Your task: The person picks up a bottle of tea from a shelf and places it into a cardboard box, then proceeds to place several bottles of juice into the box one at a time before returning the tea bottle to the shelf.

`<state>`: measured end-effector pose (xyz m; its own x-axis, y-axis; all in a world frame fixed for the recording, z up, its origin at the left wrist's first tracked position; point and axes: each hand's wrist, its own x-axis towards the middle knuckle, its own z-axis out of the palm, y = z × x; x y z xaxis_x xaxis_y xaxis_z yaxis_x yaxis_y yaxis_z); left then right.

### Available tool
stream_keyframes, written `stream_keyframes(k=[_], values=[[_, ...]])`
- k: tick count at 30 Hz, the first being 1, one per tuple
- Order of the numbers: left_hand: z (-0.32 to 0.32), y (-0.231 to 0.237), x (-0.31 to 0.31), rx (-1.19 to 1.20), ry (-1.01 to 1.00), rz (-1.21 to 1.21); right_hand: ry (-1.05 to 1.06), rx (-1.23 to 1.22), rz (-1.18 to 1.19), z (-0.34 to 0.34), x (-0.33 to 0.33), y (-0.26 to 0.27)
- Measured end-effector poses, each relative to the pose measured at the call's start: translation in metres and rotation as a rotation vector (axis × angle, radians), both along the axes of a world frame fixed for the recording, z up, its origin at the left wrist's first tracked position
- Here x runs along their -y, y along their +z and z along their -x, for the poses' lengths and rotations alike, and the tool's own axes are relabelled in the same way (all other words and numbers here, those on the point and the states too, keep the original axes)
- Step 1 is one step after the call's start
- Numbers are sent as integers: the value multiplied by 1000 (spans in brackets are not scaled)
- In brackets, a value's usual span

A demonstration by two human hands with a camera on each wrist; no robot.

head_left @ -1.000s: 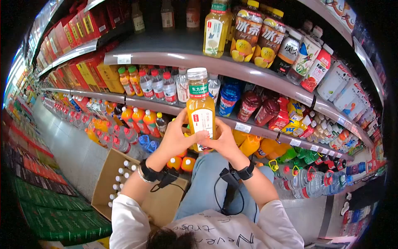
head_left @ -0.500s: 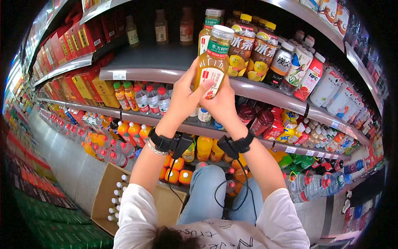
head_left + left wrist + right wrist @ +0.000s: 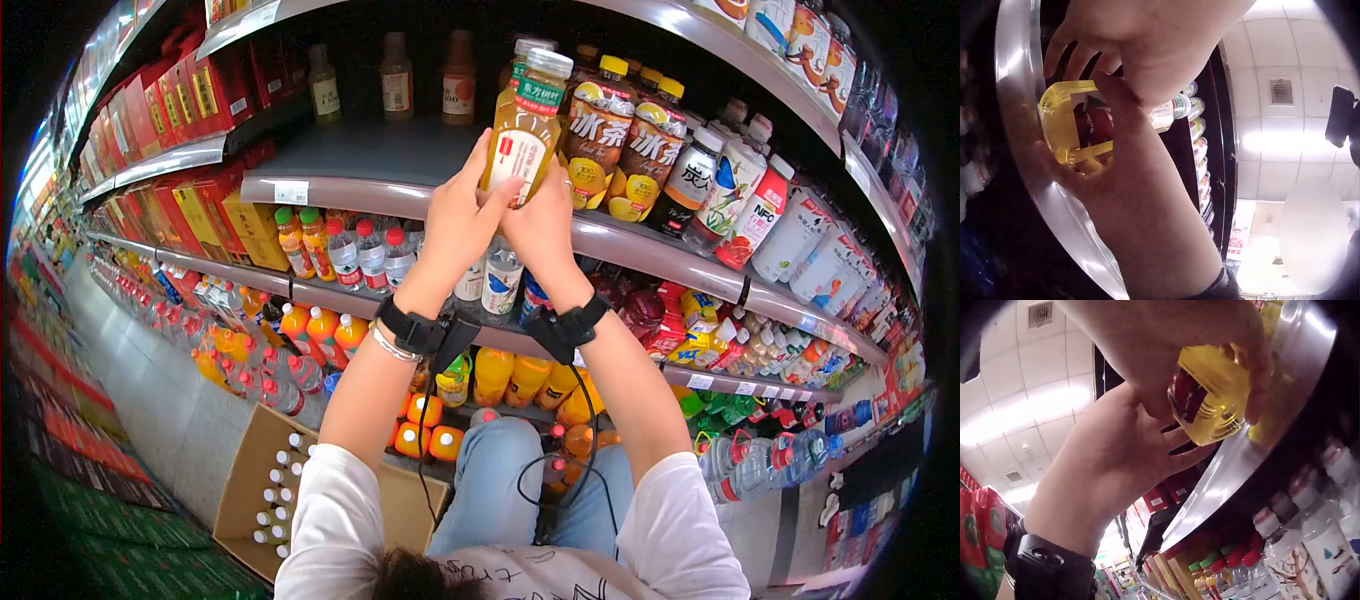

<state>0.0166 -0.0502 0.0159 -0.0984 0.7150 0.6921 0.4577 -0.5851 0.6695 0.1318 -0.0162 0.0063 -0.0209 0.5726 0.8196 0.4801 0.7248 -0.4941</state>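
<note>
In the head view both hands hold a tea bottle (image 3: 521, 150) of yellow-amber drink, with a clear cap, green neck label and white front label. It is tilted at the front of the upper shelf (image 3: 350, 160). My left hand (image 3: 462, 218) grips its left side, while my right hand (image 3: 545, 225) grips the right. The thumbs lie across the lower front. A similar bottle (image 3: 519, 68) stands right behind it, mostly hidden. From the left wrist the yellow bottle base (image 3: 1060, 122) shows between the hands, near the shelf edge (image 3: 1022, 69); the right wrist sees that base (image 3: 1216, 394) too.
Iced tea bottles (image 3: 597, 130) with yellow caps stand just right of the held bottle. Several small bottles (image 3: 396, 78) are further back on the left. Below are shelves of drinks, including red-capped water bottles (image 3: 370, 255). A cardboard box (image 3: 240, 455) of white-capped bottles sits at lower left.
Both hands have raised the tea bottle from in front of the middle shelf to the upper shelf's edge. It now overlaps the similar bottle standing there and leans slightly to the right.
</note>
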Motion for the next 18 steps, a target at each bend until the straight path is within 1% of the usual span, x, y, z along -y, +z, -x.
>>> stream_keyframes(k=[1,4,6,9,16,18], values=[[-1,2,-1,-14,15,16,14,-6,12,0,1,2],[-1,4,-2,31,22,44,-55,22,24,2,-1,4],[-1,0,-6,56,1,7,-88,60,-8,2,-5,3],[0,-1,-6,47,-13,16,-87,86,-29,-1,-6,4],[3,2,-7,80,-77,17,-90,52,75,3,-1,10],[3,3,-7,75,-82,26,-92,55,47,2,-4,9]])
